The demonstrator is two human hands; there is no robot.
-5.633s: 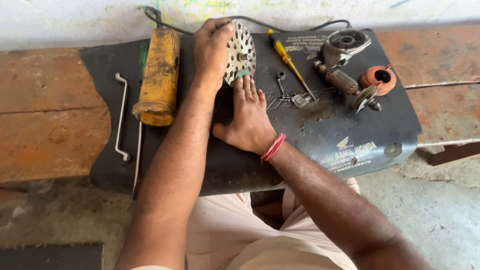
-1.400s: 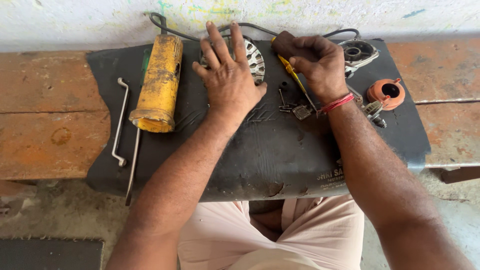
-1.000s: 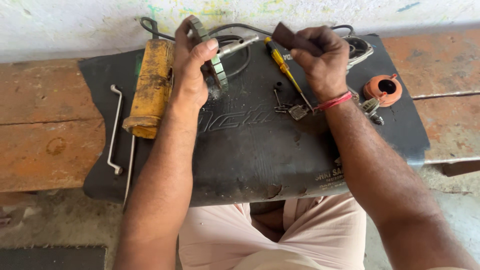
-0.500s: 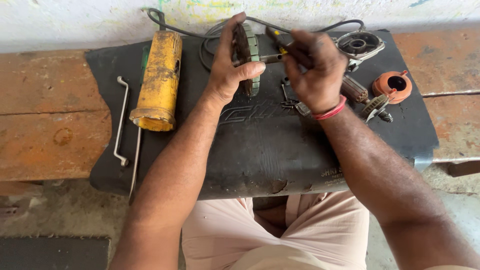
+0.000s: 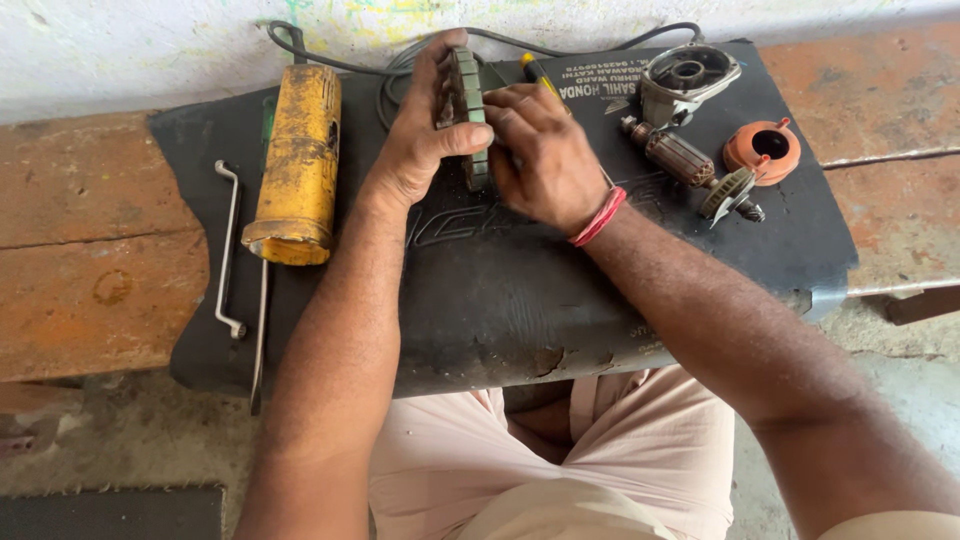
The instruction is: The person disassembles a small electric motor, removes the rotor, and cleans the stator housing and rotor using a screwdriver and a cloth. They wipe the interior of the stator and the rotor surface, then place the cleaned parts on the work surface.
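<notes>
**A:** While the left hand (image 5: 420,150) is wrapped around that round grey-green toothed metal disc (image 5: 466,115), holding it up on edge over the black rubber mat (image 5: 500,300), the right hand (image 5: 540,150) has its fingers bunched against the disc's face. Whether they pinch the yellow-handled screwdriver (image 5: 535,72) can't be made out

**B:** Risky bit looks like those teeth. If the tool slips off, the fingertips would likely land on the rim. And the disc could roll off toward the wall

**A:** Yeah. Nearby there's a scuffed yellow cylindrical tool body (image 5: 295,165), a copper-wound armature (image 5: 685,160), an orange plastic cap (image 5: 762,150) and a grey cast gear housing (image 5: 688,75), all on a worn reddish bench (image 5: 90,270)
</notes>
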